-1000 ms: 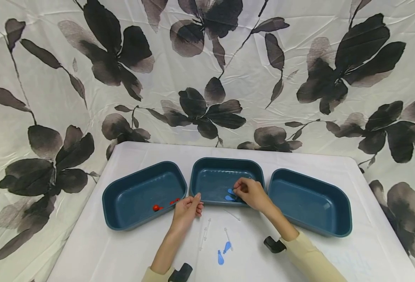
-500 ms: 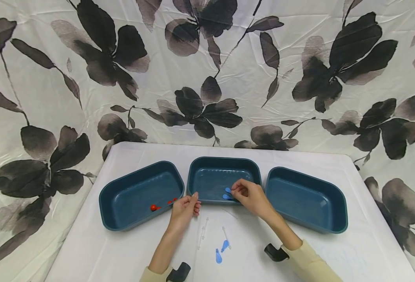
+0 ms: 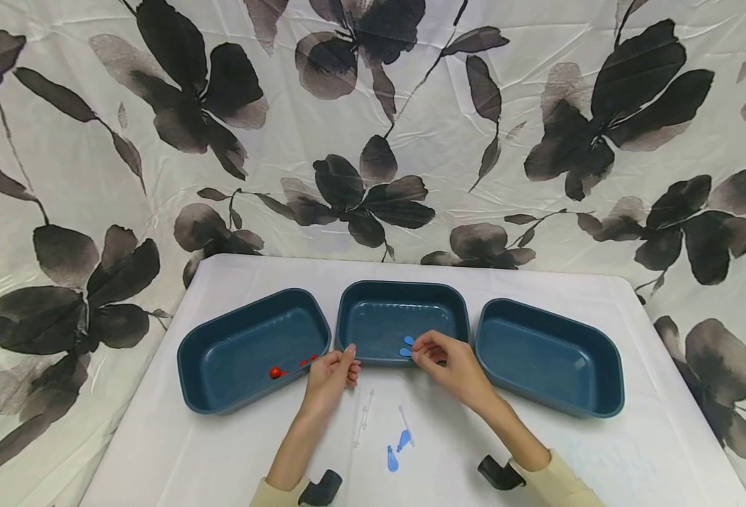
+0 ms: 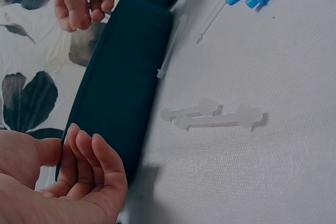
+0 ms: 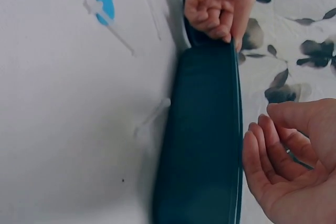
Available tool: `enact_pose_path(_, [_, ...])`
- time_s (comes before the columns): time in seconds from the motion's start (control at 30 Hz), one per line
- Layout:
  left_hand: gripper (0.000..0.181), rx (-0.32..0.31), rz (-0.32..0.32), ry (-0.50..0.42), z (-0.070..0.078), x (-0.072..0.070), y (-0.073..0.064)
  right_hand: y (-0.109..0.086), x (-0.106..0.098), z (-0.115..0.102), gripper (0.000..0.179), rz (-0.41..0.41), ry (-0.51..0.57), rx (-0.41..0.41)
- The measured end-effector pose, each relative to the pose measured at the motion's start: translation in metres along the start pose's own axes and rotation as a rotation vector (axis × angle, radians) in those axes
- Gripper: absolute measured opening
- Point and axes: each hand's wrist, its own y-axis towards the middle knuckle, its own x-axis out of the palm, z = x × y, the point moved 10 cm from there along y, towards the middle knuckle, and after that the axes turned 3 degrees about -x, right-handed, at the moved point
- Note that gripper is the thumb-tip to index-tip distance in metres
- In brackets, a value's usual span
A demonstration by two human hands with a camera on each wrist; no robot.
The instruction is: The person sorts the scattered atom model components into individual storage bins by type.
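Note:
My left hand (image 3: 327, 380) pinches the front left corner of the middle teal tray (image 3: 375, 327), thumb on the rim and fingers curled below. My right hand (image 3: 455, 370) hovers over that tray's front edge, thumb and loosely bent fingers apart with nothing between them, as the right wrist view shows. Just left of its fingertips, small flat blue pieces (image 3: 406, 352) with rounded ends lie inside the tray. Nearer me on the white table, two blue drop-shaped pieces (image 3: 392, 459) lie close together. Several thin translucent sticks with knobbed ends (image 4: 220, 119) are spread around them.
A left teal tray (image 3: 246, 345) stands angled beside the middle one, with red pieces including a round one (image 3: 275, 372) along its front side. A right teal tray (image 3: 550, 352) angles the other way. Behind the table hangs a floral cloth (image 3: 347, 105).
My right hand has drawn back slightly toward me from the blue pieces in the middle tray, and its fingers have parted. My left hand keeps its hold on the tray corner.

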Motion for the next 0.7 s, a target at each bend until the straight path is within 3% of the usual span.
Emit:
enact_pose_path(0.43, [0.037, -0.005, 0.004, 0.012, 0.000, 0.000, 0.001, -0.023, 0.019, -0.014, 0.010, -0.028, 0.027, -0.081])
enact_pose_path(0.7, [0.038, -0.005, 0.003, 0.010, 0.000, 0.000, 0.001, -0.037, 0.032, -0.015, 0.008, -0.055, 0.028, -0.078])
